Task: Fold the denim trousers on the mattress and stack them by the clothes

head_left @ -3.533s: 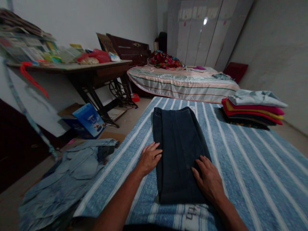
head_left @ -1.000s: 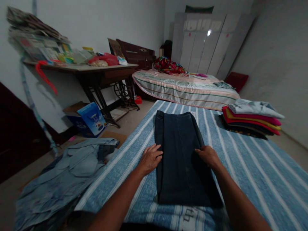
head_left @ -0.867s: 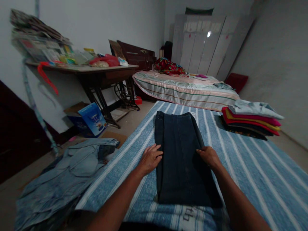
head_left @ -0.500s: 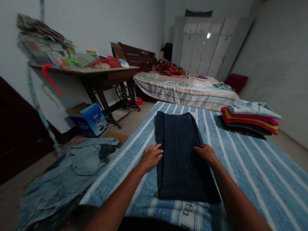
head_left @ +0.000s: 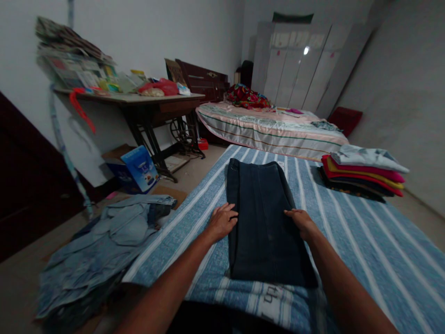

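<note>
Dark blue folded jeans (head_left: 262, 218) lie lengthwise on a blue-and-white striped cloth (head_left: 351, 241) spread on the floor. My left hand (head_left: 221, 221) rests at the jeans' left edge, fingers stretched onto the denim. At the right edge, my right hand (head_left: 301, 221) lies with its fingers curled over the fabric; a grip on the edge cannot be made out. Both hands sit about midway along the jeans.
Folded clothes are stacked (head_left: 361, 169) at the right on the cloth. A heap of light denim garments (head_left: 104, 246) lies on the floor at left. Behind stand a cluttered sewing table (head_left: 146, 99), a blue box (head_left: 141, 168), a bed (head_left: 271, 125) and wardrobes (head_left: 299, 65).
My right hand has moved up from flat on the jeans' lower right to the right edge at mid-length. The left hand has stayed put. The view has shifted slightly.
</note>
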Motion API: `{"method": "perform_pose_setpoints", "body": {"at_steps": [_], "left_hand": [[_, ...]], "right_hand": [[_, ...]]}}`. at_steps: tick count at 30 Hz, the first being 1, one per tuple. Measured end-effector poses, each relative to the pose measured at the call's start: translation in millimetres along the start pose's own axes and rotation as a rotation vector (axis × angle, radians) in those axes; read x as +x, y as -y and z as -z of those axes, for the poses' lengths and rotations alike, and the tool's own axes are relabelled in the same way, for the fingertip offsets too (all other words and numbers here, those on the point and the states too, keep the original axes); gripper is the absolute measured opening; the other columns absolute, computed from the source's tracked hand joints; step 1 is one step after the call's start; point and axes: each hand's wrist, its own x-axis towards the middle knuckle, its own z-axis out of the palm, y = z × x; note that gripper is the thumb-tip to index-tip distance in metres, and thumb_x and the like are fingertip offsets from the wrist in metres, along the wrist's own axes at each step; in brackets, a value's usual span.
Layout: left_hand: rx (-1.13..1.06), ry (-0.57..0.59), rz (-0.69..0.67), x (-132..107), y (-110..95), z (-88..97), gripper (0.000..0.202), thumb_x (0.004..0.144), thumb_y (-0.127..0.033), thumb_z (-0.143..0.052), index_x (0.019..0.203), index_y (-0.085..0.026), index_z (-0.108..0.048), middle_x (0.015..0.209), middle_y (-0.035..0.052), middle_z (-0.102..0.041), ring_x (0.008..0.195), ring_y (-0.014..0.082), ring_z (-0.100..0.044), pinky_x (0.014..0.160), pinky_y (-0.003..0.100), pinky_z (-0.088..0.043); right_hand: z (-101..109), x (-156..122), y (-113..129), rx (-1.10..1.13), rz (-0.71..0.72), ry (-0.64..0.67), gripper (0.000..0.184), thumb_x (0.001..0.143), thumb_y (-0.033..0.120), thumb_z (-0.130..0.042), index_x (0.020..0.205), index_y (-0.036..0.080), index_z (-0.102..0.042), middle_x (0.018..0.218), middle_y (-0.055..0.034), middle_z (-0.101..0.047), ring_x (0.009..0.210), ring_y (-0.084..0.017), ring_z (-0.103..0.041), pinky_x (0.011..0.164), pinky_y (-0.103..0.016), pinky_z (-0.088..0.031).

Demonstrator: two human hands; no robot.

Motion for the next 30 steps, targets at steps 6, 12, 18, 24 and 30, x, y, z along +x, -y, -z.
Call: {"method": "perform_pose_setpoints", "body": {"at_steps": [6,12,18,24,30], "left_hand": [[0.007,-0.006,0.029,2.1,-3.5,-0.3,0.030,0.081,-0.024,-0.050,0.106,-0.023,-0.068,0.135,0.0049,-0.051,0.130,0.0275,-0.039,0.106,0.048,-0.031],[0.004,0.029,0.044,4.7,-3.1,1.6,0.031,0.081,-0.026,-0.051,0.107,-0.022,-0.068,0.136,0.0063,-0.049,0.130,0.0280,-0.038,0.106,0.047,-0.031],[0.013,0.066,0.049,7.8,-3.1,3.8,0.032,0.080,-0.025,-0.052,0.108,-0.020,-0.068,0.137,0.0069,-0.049,0.130,0.0278,-0.038,0.107,0.044,-0.031],[0.017,0.083,0.065,10.1,-4.8,5.1,0.033,0.080,-0.025,-0.051,0.108,-0.022,-0.068,0.137,0.0041,-0.049,0.130,0.0269,-0.039,0.107,0.043,-0.032],[0.019,0.101,0.094,9.1,-7.7,6.6,0.035,0.081,-0.025,-0.049,0.110,-0.020,-0.067,0.139,0.0071,-0.046,0.131,0.0268,-0.036,0.108,0.045,-0.029]], "right_hand": [[2.3,-2.7,1.9,0.082,-0.106,0.030,0.010,0.077,0.019,-0.059,0.086,0.016,-0.056,0.058,-0.0013,-0.063,0.054,-0.017,-0.062,0.057,-0.029,-0.052],[3.4,-2.5,2.2,0.103,-0.136,0.052,0.005,0.078,0.020,-0.060,0.081,0.016,-0.058,0.056,-0.0020,-0.063,0.051,-0.017,-0.061,0.055,-0.029,-0.052],[5.2,-1.8,2.2,0.114,-0.140,0.057,0.007,0.077,0.021,-0.062,0.081,0.015,-0.059,0.060,-0.0029,-0.064,0.058,-0.017,-0.064,0.059,-0.029,-0.053],[6.4,-4.2,2.8,0.150,-0.137,0.059,0.010,0.077,0.019,-0.062,0.086,0.016,-0.057,0.062,-0.0020,-0.066,0.060,-0.017,-0.065,0.061,-0.029,-0.053],[4.7,-6.1,1.7,0.152,-0.161,0.070,0.009,0.079,0.020,-0.060,0.086,0.015,-0.058,0.060,-0.0027,-0.066,0.059,-0.019,-0.065,0.059,-0.031,-0.053]]}}
